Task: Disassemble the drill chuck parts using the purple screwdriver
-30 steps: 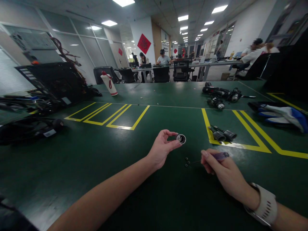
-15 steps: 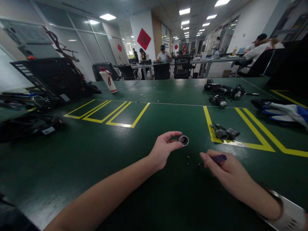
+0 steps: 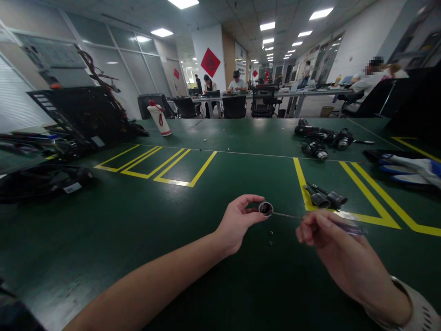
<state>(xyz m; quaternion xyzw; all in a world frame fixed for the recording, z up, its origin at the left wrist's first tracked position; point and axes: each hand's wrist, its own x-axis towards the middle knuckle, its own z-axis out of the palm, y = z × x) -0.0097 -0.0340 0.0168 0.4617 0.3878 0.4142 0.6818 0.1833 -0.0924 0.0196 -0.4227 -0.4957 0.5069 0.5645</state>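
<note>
My left hand pinches a short, hollow metal cylinder between thumb and fingers, its round opening turned toward me. In my right hand is a screwdriver with a thin shaft and a purplish see-through handle. The shaft points left, and its tip is at the right rim of the cylinder; whether it touches I cannot tell. Just below the cylinder, two tiny dark rings that look like nuts lie on the green table.
Two metal parts with thin shafts lie inside yellow tape at right. Behind them are black tool-like parts. Blue-white gloves sit at far right. A white bottle and black equipment stand at left. People sit at desks beyond.
My right hand has lifted off the tabletop and turned, bringing the screwdriver's shaft level with the cylinder. The small dark piece near its fingertips no longer shows. My left hand keeps its hold.
</note>
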